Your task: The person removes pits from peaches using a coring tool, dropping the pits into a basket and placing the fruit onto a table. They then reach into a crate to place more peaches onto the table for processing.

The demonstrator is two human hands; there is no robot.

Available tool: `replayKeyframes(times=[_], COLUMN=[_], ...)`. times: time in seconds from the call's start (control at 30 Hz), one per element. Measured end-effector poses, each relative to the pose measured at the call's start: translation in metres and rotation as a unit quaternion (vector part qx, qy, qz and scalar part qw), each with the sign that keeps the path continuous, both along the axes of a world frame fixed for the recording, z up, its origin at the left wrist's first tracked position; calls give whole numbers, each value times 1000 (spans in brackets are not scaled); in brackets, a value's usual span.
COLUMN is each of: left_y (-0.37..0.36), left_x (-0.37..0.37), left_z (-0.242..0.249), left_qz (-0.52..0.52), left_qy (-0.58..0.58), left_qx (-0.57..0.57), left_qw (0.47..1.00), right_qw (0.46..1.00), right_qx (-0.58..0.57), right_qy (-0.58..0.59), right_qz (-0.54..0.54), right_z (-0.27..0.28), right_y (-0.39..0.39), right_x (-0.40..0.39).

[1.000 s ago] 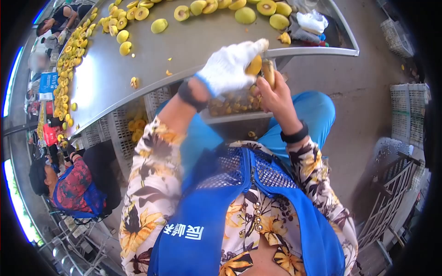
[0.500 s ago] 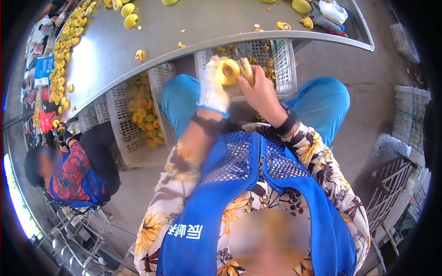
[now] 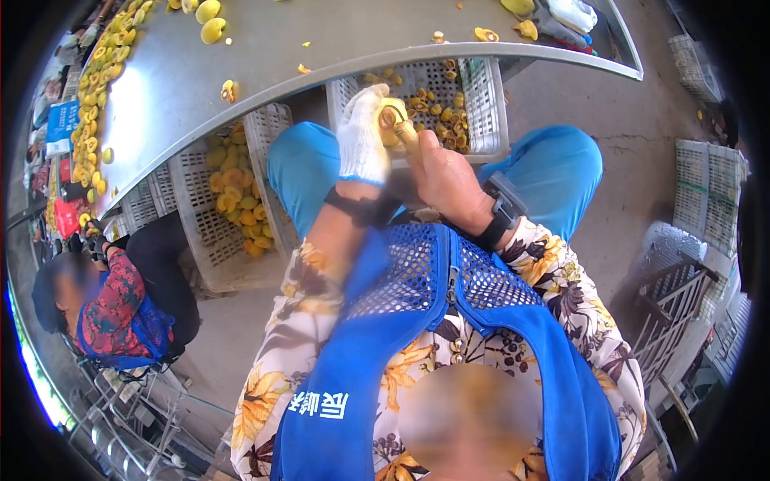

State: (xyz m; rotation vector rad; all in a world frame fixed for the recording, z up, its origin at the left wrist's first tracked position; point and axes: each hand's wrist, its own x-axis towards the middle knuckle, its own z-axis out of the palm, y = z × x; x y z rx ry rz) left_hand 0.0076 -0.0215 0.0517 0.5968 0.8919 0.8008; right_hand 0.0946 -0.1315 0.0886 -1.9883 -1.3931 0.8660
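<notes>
My left hand (image 3: pixel 362 143), in a white knitted glove, is closed around a halved yellow fruit (image 3: pixel 392 117) that looks like a peach, its cut side with a brown hollow facing right. My bare right hand (image 3: pixel 451 178) grips a short pale-handled tool (image 3: pixel 407 138), whose end meets the cut side of the fruit; its tip is hidden there. Both hands are above my lap, just in front of a white plastic crate (image 3: pixel 496 104) holding several brownish-yellow fruit scraps.
A metal table (image 3: pixel 273 64) crosses ahead, with yellow fruit halves (image 3: pixel 100 104) piled along its left side. A second crate (image 3: pixel 196 216) with whole-looking fruit stands by my left knee. Another person (image 3: pixel 120 305) sits at left. Stacked crates (image 3: pixel 706 196) stand at right.
The tool has come against the fruit's cut side, and my right hand has turned with its back upward. My view has shifted slightly.
</notes>
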Motion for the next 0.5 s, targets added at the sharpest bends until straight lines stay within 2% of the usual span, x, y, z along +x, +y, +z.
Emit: replayKeyframes(times=[0.03, 0.13, 0.23, 0.27, 0.37, 0.43, 0.5], left_y=[0, 8, 21, 25, 28, 13, 8], left_x=[0, -6, -9, -8, -6, -5, -3], left_z=[2, 27, 19, 19, 9, 27, 28], left_qz=[-3, -129, -215, -241, -209, -118, -60], left_qy=[13, 66, 92, 135, 83, 40, -11], left_qx=[11, -97, -61, -73, -74, -51, -27], left_qw=[1000, 985, 970, 958, 972, 991, 998], right_qw=[1000, 998, 998, 998, 999, 995, 993], right_qx=[-5, 2, 5, -3, -11, -6, -30], right_qy=[-3, -14, 2, 14, 51, 86, 110], right_qz=[8, 55, 64, 54, 9, -43, -42], right_z=[0, -3, -9, -11, -11, -3, -3], right_y=[-1, -4, -6, -6, 0, 5, 9], right_x=[-1, -2, -2, -2, -4, -7, -10])
